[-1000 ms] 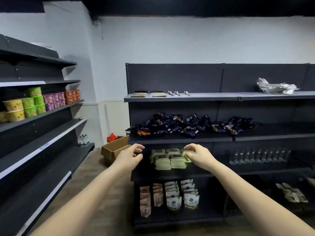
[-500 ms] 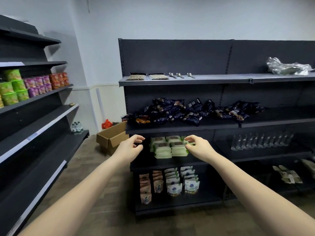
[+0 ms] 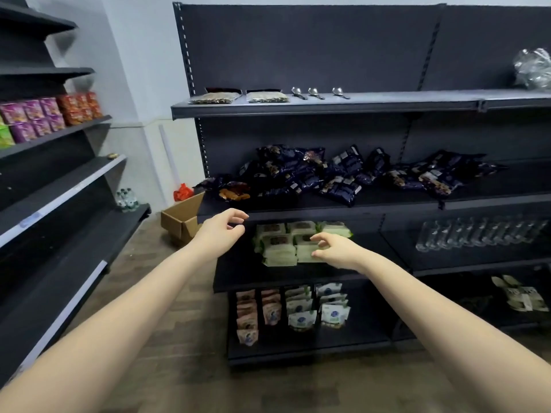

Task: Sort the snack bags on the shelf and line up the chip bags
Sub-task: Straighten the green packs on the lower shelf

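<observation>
Dark blue snack bags (image 3: 337, 174) lie in a jumbled heap along the middle shelf (image 3: 387, 201) of the black rack, with one orange-fronted bag (image 3: 234, 192) at the heap's left end. My left hand (image 3: 222, 231) hovers in front of that shelf's front edge, fingers curled and apart, holding nothing. My right hand (image 3: 335, 250) reaches out lower, in front of the pale green packets (image 3: 286, 242) stacked on the shelf below, fingers spread and empty. Neither hand touches a bag.
Small pouches (image 3: 292, 308) stand in rows on the bottom shelf. Clear bottles (image 3: 477, 234) line the right bay. Flat packs (image 3: 238, 96), spoons (image 3: 316, 93) and crumpled plastic (image 3: 533, 68) sit on the top shelf. A cardboard box (image 3: 182, 219) stands on the floor; cup snacks (image 3: 50, 113) fill the left rack.
The view has moved closer to the rack and tilted down. Both hands have stayed out in front, empty; the right hand has dropped a little in front of the green packets.
</observation>
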The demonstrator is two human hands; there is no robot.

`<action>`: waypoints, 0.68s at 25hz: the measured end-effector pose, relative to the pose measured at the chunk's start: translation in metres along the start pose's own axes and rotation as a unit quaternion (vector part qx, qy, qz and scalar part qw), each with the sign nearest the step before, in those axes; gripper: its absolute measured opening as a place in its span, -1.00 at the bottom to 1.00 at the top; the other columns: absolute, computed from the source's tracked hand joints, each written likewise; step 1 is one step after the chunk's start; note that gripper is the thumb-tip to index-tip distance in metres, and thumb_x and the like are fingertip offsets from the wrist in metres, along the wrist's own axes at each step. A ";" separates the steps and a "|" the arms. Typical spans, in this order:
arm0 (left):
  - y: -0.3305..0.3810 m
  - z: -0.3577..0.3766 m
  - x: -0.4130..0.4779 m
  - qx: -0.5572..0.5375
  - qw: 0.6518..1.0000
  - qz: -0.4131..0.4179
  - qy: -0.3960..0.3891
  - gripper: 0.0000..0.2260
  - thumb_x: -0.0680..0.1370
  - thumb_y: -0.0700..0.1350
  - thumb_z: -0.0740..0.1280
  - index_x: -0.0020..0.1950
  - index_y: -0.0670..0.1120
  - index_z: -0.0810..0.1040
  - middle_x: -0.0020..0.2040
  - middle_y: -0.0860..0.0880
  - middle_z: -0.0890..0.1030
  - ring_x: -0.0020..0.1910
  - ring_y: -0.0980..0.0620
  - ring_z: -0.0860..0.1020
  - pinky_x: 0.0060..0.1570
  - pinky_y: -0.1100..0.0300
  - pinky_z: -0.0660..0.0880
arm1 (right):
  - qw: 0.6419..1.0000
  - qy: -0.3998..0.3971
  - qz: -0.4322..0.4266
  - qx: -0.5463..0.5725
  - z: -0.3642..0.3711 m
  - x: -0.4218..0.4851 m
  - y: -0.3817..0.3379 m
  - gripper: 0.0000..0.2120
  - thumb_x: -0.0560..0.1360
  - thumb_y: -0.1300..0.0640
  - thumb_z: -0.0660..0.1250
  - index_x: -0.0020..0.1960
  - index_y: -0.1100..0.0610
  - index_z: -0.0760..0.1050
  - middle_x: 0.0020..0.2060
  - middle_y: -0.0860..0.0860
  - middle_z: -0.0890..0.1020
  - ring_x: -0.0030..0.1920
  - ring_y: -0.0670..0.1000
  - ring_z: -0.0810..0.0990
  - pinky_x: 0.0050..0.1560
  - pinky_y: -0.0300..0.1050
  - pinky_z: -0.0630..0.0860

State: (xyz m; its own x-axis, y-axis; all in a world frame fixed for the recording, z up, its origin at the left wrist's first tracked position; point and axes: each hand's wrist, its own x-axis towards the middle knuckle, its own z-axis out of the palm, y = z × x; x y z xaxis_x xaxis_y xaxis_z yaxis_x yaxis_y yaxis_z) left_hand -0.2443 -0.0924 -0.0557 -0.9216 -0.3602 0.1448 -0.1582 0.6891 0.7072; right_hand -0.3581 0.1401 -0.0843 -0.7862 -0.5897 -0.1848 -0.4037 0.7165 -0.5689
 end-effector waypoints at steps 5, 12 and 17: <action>0.003 0.028 0.060 0.000 1.000 -0.011 -0.007 -0.76 0.56 -0.14 0.22 0.20 0.06 0.47 0.15 0.07 0.53 0.04 0.08 0.49 0.00 0.20 0.37 | 0.997 -0.067 -0.013 -0.024 -0.019 0.051 0.027 -0.42 0.56 0.03 0.23 0.51 0.06 0.10 0.48 0.06 0.21 0.44 0.08 0.24 0.38 -0.06 0.24; -0.011 0.061 0.118 0.018 0.999 -0.032 -0.036 -0.75 0.57 -0.11 0.22 0.24 0.08 0.44 0.20 0.06 0.52 0.08 0.06 0.48 0.07 0.17 0.40 | 0.996 -0.077 -0.049 -0.022 -0.030 0.116 0.044 -0.44 0.57 0.04 0.22 0.50 0.04 0.11 0.49 0.07 0.20 0.44 0.10 0.26 0.35 -0.06 0.24; -0.032 0.065 0.152 0.008 0.998 -0.047 -0.038 -0.75 0.57 -0.11 0.22 0.23 0.08 0.44 0.20 0.05 0.52 0.10 0.06 0.48 0.07 0.18 0.40 | 0.996 -0.051 -0.070 -0.017 -0.030 0.155 0.040 -0.46 0.56 0.06 0.23 0.49 0.05 0.15 0.47 0.07 0.24 0.42 0.08 0.28 0.34 -0.10 0.25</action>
State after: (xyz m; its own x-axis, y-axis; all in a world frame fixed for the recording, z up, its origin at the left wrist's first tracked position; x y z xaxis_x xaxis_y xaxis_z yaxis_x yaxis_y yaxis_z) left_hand -0.4023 -0.1283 -0.1013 -0.9265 -0.3754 0.0259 -0.2496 0.6646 0.7043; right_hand -0.5101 0.0887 -0.1122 -0.6699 -0.7184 -0.1876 -0.5230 0.6359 -0.5675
